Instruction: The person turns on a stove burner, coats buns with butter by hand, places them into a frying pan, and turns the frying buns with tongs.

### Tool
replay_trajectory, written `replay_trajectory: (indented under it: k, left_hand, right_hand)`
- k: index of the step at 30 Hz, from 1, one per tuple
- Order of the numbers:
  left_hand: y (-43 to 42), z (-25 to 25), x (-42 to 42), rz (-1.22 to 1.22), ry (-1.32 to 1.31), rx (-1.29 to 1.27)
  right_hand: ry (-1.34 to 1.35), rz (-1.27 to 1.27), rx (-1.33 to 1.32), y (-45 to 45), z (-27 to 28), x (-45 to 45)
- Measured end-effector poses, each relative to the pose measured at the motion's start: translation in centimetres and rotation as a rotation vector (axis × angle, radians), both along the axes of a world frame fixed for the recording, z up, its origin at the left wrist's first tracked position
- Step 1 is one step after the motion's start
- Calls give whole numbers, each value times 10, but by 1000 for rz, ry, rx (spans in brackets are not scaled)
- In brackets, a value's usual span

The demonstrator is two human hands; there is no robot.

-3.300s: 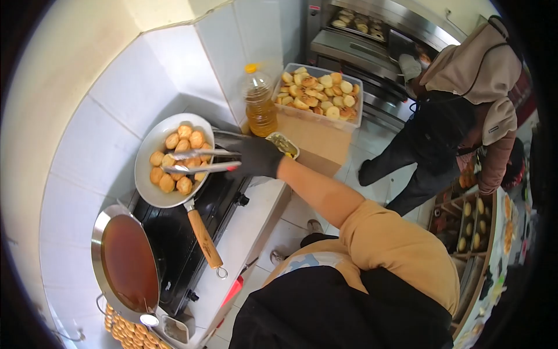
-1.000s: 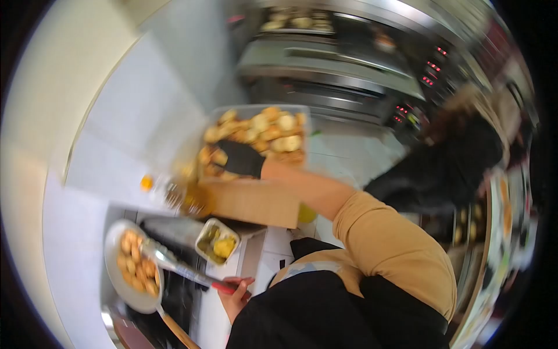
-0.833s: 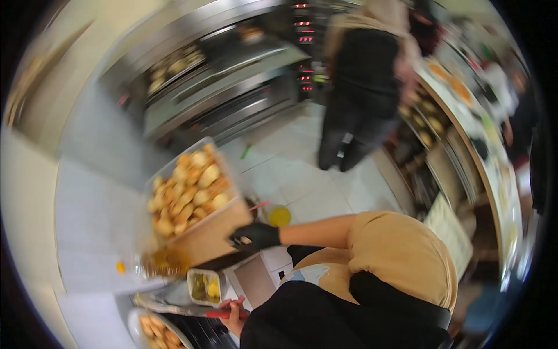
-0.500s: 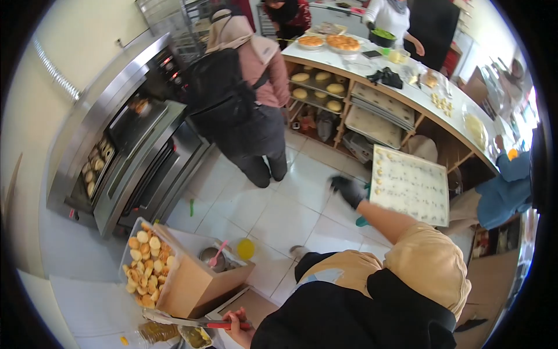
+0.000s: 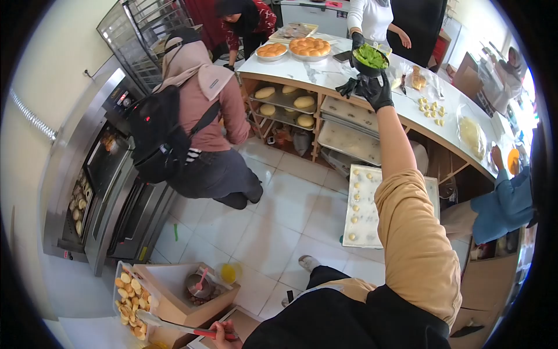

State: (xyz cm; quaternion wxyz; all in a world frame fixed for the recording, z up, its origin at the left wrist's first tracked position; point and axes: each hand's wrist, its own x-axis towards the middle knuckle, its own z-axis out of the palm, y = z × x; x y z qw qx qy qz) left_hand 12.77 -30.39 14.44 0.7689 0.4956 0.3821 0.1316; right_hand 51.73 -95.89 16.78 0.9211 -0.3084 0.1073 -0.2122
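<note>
In the head view my right hand [image 5: 379, 94], in a black glove, reaches over the counter and meets the near side of a black bowl [image 5: 365, 71] of green leaves [image 5: 371, 56]. Its fingers appear closed on the bowl's edge, partly hidden. A co-worker's gloved hand [image 5: 357, 41] is on the far side of the same bowl. My bare left hand [image 5: 225, 336] is wrapped round the red handle of long metal tongs [image 5: 174, 326]. The tongs' far end lies over the clear bin [image 5: 120, 273] of golden bread pieces [image 5: 132, 294]. Beside my right hand lies a crumpled black glove [image 5: 347, 88].
A tray of dough balls [image 5: 353, 235] stands low on the right. An oven [image 5: 107, 192] hangs open at left, near a person with a backpack [image 5: 160, 134]. A carton [image 5: 174, 273] holds a pot [image 5: 197, 285]. Baked buns [image 5: 310, 46] sit on the counter.
My right hand has moved forward and up from over the floor to the bowl. The co-worker's hand has brought the bowl nearer. The person with the backpack has shifted and leans more.
</note>
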Motion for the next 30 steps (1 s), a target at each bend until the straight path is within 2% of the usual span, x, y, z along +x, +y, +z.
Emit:
replay_trajectory:
  k: [4,7,8,10,12,16,19,22,25,28,30]
  left_hand:
    - [-44,15,30,3,12,-59]
    - [-68,20,43,-33,-40,-65]
    - [-65,14,42,-86,-6,-54]
    - [-50,-5,38,-193,65,-33]
    - [-68,0,43,-153,51,-4]
    - [-81,-4,43,-118,4,23]
    - [-65,-15,34,-236,68,26]
    - [-66,-23,24,-208,-49,17]
    - [-70,-24,28,-17,-125,-53]
    - [-66,-19,14,29,-143,-38]
    - [-56,-24,-1,78,-156,-51]
  right_hand:
    - [-166,-70,-97,-47,-38,31]
    - [-78,-192,-44,-48,-43,32]
    - [-126,-186,-17,-42,-42,27]
    - [-35,-276,-42,-48,-57,21]
    - [8,-336,-20,-49,-66,11]
    - [-36,-320,-45,-57,-88,-7]
    - [-37,-258,-91,-45,-86,-36]
    - [-20,-104,-93,-25,-89,-68]
    - [-84,182,-76,30,-85,-98]
    - [-2,476,-42,85,-104,-113]
    - [60,676,-81,123,-136,-116]
